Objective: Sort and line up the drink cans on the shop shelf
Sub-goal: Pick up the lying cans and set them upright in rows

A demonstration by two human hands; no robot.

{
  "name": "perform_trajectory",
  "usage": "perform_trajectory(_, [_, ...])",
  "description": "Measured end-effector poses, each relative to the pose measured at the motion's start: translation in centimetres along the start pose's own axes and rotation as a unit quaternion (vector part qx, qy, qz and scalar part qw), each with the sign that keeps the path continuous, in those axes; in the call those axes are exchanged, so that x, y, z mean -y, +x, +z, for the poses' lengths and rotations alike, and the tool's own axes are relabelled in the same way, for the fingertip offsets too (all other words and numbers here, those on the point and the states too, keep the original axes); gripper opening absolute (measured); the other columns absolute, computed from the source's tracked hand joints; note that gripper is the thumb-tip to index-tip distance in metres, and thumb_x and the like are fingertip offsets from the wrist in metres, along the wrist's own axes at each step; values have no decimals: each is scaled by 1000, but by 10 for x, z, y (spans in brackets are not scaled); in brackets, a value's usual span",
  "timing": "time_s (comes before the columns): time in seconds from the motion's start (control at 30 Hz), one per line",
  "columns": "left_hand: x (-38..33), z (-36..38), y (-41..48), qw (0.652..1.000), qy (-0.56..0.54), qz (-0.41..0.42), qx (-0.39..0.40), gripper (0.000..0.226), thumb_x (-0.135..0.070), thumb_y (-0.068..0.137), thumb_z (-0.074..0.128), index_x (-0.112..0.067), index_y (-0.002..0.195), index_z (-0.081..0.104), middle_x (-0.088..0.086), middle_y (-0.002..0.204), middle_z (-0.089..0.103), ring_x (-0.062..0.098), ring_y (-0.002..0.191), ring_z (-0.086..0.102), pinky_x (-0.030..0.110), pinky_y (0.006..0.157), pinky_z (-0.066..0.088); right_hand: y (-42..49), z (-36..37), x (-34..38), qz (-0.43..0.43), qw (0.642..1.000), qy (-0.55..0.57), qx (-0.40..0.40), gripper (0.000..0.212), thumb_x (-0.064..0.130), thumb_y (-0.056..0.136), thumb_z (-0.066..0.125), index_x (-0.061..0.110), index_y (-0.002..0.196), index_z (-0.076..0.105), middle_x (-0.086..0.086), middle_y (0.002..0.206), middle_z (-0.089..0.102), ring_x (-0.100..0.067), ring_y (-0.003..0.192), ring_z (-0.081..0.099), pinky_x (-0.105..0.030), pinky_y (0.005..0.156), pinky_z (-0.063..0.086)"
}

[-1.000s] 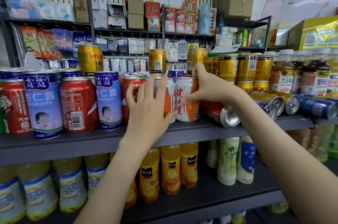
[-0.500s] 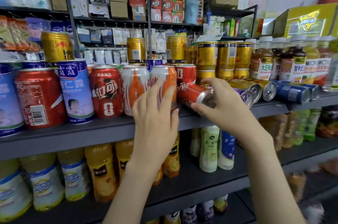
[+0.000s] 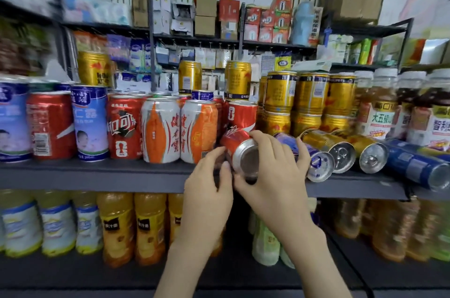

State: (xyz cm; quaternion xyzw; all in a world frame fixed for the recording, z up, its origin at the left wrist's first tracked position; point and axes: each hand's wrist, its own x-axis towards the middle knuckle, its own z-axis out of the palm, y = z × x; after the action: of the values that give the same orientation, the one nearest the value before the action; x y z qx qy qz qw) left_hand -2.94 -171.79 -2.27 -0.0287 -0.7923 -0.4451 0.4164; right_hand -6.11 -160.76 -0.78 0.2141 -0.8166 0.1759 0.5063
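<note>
A red cola can point(image 3: 239, 149) lies on its side at the front of the dark shelf point(image 3: 97, 174), its silver end facing me. My right hand point(image 3: 275, 176) grips it around that end, fingers curled over the top. My left hand point(image 3: 209, 188) touches its left side with thumb and fingertips. To the left stand two white-and-orange cans point(image 3: 160, 130), a red can point(image 3: 124, 127), and blue-and-white cans point(image 3: 90, 122). Another red can point(image 3: 242, 113) stands just behind the lying one.
To the right, a blue can point(image 3: 314, 158), gold cans point(image 3: 331, 149) and a dark blue can point(image 3: 414, 166) lie on their sides. Stacked gold cans point(image 3: 309, 102) and bottles point(image 3: 379, 112) stand behind them. Juice bottles point(image 3: 117, 227) fill the shelf below.
My right hand left the upright white-and-orange cans and took hold of the lying red can. My left hand dropped from those cans to the red can's left side.
</note>
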Motion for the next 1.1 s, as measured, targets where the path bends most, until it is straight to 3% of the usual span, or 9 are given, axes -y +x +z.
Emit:
perform_trajectory(0.07, [-11, -3, 5, 999, -26, -44, 3, 28, -25, 95, 50, -26, 122, 58, -17, 108, 60, -9, 93, 55, 2, 79, 43, -1, -2, -4, -1, 999, 35, -4, 67, 33, 65, 76, 15, 124, 50, 1, 115, 64, -22, 105, 61, -45, 110, 15])
perform_trajectory(0.17, [-24, -8, 15, 982, -122, -136, 44, 23, -33, 92, 54, -28, 114, 59, -12, 107, 64, 3, 96, 62, 23, 85, 54, -1, -7, -8, 7, 997, 78, -11, 67, 32, 68, 75, 15, 127, 48, 1, 119, 62, -20, 112, 57, -42, 112, 17])
perform_trajectory(0.3, [-46, -10, 29, 892, -308, -294, 150, 22, -40, 91, 55, -22, 101, 59, 1, 97, 73, 16, 87, 70, 31, 74, 58, -2, -11, -8, 21, 991, 127, -34, 70, 27, 69, 77, 15, 130, 45, 0, 124, 58, -19, 117, 50, -48, 106, 35])
perform_trajectory(0.4, [-56, -6, 38, 853, -375, -314, 185, 22, -38, 89, 58, -19, 97, 62, 2, 87, 75, 18, 85, 71, 37, 80, 57, -1, -13, -10, 24, 989, 139, -43, 71, 26, 70, 79, 15, 131, 44, -1, 125, 56, -17, 116, 48, -44, 99, 42])
perform_trajectory(0.57, [-56, -3, 48, 844, -397, -296, 207, 23, -31, 88, 60, -10, 99, 62, 9, 92, 74, 25, 92, 70, 40, 81, 57, 7, -23, -18, 26, 987, 160, -14, 71, 37, 74, 76, 15, 133, 44, 1, 126, 52, -12, 115, 41, -32, 96, 41])
perform_trajectory(0.8, [-46, -3, 53, 857, -378, -278, 212, 33, -30, 88, 61, -4, 108, 58, 14, 98, 72, 26, 90, 71, 42, 77, 58, 12, -36, -36, 23, 972, 180, 147, 88, 46, 76, 71, 24, 147, 23, 18, 132, 37, -1, 126, 31, -23, 107, 26])
perform_trajectory(0.93, [-43, -3, 49, 878, -359, -243, 203, 30, -30, 85, 64, -10, 107, 58, 11, 100, 71, 22, 88, 71, 35, 69, 59, 4, -29, -50, -9, 991, 45, 124, 68, 29, 75, 75, 19, 135, 45, 2, 127, 55, -18, 120, 46, -24, 103, 13])
perform_trajectory(1.0, [-39, -3, 46, 899, -340, -209, 182, 32, -30, 82, 68, -17, 109, 55, 6, 101, 69, 18, 87, 71, 31, 67, 59, 2, -28, -49, 0, 993, 3, 115, 54, 30, 75, 73, 22, 125, 53, 4, 121, 59, -19, 116, 51, -29, 105, 7])
perform_trajectory(1.1, [-33, -4, 42, 951, -241, -134, 141, 72, -40, 72, 75, -25, 134, 41, -4, 110, 65, 11, 94, 67, 34, 80, 57, 2, -28, -47, 24, 994, -10, 106, 46, 33, 78, 72, 24, 120, 56, 6, 120, 60, -19, 115, 52, -31, 106, 5])
